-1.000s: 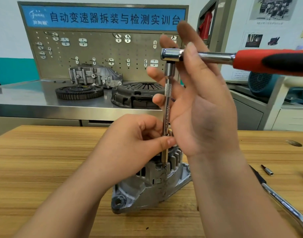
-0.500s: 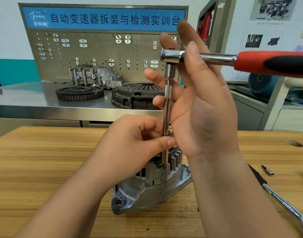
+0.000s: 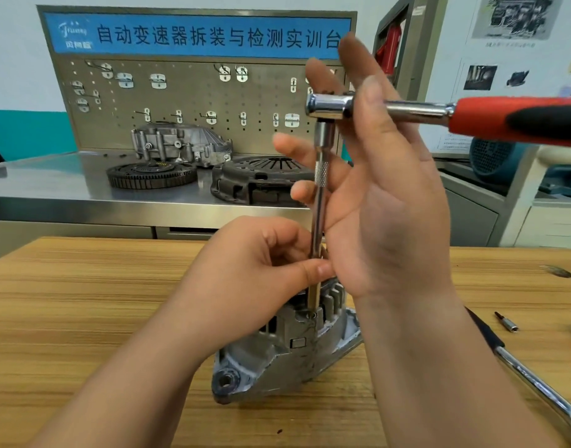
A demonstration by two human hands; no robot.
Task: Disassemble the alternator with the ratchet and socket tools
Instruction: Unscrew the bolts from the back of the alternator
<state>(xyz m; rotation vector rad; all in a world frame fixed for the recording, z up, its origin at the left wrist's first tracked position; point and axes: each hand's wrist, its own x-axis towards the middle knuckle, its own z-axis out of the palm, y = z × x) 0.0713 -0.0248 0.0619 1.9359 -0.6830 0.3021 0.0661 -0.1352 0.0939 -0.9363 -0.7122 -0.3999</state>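
A grey alternator (image 3: 287, 357) stands on the wooden table (image 3: 83, 318). A ratchet with a red and black handle (image 3: 520, 119) sits level above it, its chrome head (image 3: 326, 106) on a long vertical extension bar (image 3: 319, 202) whose tip meets the alternator's top. My left hand (image 3: 245, 286) pinches the bar's lower end between thumb and fingers. My right hand (image 3: 384, 195) is raised with its fingers spread straight behind the bar. Its thumb lies across the front of the ratchet's neck, which is pinched against the fingers.
A chrome bar with a dark grip (image 3: 543, 389) lies at the right, with a small bit (image 3: 507, 322) beyond it. Behind the table, a steel bench holds a flywheel (image 3: 151, 174), a clutch cover (image 3: 255, 179) and a housing (image 3: 180, 143) before a pegboard (image 3: 187, 101).
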